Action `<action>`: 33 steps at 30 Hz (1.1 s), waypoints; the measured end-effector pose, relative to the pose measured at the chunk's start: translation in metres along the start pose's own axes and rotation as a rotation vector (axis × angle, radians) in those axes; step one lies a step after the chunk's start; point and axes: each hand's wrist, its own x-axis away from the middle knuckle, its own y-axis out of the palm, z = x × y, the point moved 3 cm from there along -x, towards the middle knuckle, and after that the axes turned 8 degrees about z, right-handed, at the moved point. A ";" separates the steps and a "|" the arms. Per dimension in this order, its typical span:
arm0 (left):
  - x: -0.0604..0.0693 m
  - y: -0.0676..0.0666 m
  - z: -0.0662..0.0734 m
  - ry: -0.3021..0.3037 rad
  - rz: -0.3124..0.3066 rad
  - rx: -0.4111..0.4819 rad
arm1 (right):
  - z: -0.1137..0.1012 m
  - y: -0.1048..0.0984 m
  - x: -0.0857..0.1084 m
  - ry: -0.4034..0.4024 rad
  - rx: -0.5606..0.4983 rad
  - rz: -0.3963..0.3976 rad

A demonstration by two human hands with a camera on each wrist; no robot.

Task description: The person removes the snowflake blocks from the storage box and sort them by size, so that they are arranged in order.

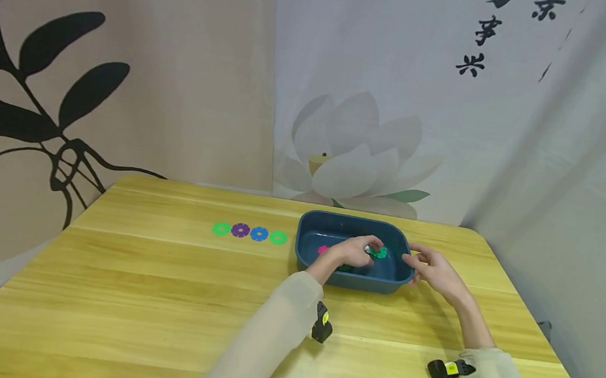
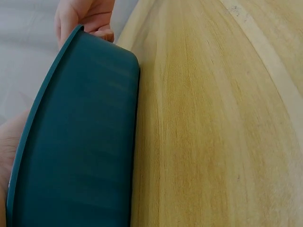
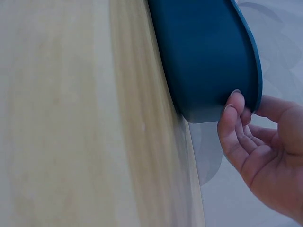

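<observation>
Head view. One table with a yellow wood-grain top [image 1: 140,295]. On its far part, right of centre: one dark-blue rounded rectangular plastic basin [image 1: 359,283], upright. To its left, apart from it, a row of four flat, notched, flower-shaped discs. Left to right: a bright-green disc [image 1: 221,229], a purple disc [image 1: 240,230], a blue disc [image 1: 259,233], a second bright-green disc [image 1: 278,238]. Inside the basin: a pink disc [image 1: 322,249] toward the left and a deeper-green notched disc [image 1: 378,252] toward the right, the latter at the fingertips of the left hand [image 1: 354,252]. Whether those fingers pinch it, cannot tell. The right hand [image 1: 435,273] is at the basin's right end.

Left wrist view. Basin's outer wall, its base on the table. Left hand cut off at the left edge, mostly behind the rim; grip not shown.

Right wrist view. Right hand narrow, thumb over the rim and fingers against the outer wall, holding the basin.

Step in hand, as judged: picking a disc from the basin while the right hand steadies it. Next move, as judged: a secure pinch on the deeper-green disc, then a lift clear of the rim.
</observation>
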 end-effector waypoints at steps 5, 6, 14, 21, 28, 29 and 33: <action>-0.001 0.001 -0.001 -0.012 -0.001 -0.008 | 0.001 -0.001 -0.001 -0.003 0.006 0.000; -0.001 0.001 -0.001 -0.015 0.002 -0.019 | 0.001 -0.001 -0.001 -0.003 0.007 0.000; -0.001 0.002 -0.002 -0.071 0.058 -0.164 | 0.002 -0.001 -0.002 -0.005 0.012 -0.003; 0.002 0.001 -0.002 -0.105 0.109 -0.242 | 0.001 0.000 -0.003 -0.002 0.011 -0.005; 0.002 -0.001 -0.002 -0.087 0.144 -0.268 | 0.000 -0.001 -0.003 -0.002 0.017 -0.001; 0.002 -0.001 -0.002 -0.081 0.153 -0.262 | 0.000 -0.001 -0.002 -0.003 0.015 -0.002; 0.001 -0.002 -0.001 -0.051 0.189 -0.199 | 0.000 -0.001 -0.002 -0.003 0.009 -0.005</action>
